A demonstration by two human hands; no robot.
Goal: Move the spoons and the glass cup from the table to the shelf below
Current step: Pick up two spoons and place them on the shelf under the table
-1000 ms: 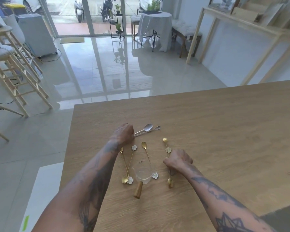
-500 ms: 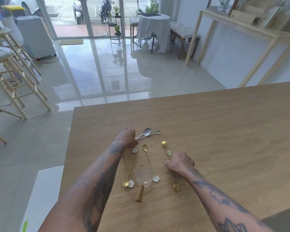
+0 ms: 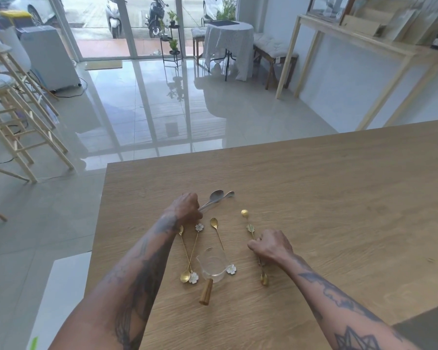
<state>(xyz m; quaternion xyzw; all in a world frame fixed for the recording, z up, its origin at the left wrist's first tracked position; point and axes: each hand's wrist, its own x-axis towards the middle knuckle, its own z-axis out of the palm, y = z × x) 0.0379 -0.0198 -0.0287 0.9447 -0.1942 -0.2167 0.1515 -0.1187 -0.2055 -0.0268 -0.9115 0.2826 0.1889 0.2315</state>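
Observation:
Two silver spoons (image 3: pixel 216 197) lie at the far side of the group on the wooden table (image 3: pixel 314 198); my left hand (image 3: pixel 185 208) is closed around their handles. Two gold spoons (image 3: pixel 250 227) with a leaf ornament lie to the right, and my right hand (image 3: pixel 271 245) is closed over their middle. Between my hands lie three gold spoons with white flower ends (image 3: pixel 190 251). A clear glass cup (image 3: pixel 213 263) with a wooden handle (image 3: pixel 206 291) stands among them, near me.
The table's left edge (image 3: pixel 99 236) drops to a tiled floor. Wooden stools (image 3: pixel 15 127) stand at the far left, a wooden shelf unit (image 3: pixel 364 39) at the far right. The shelf below the table is hidden.
The view shifted slightly. My left hand has closed tighter on the silver spoon handles and my right hand has settled on the right gold spoons; the cup stays put.

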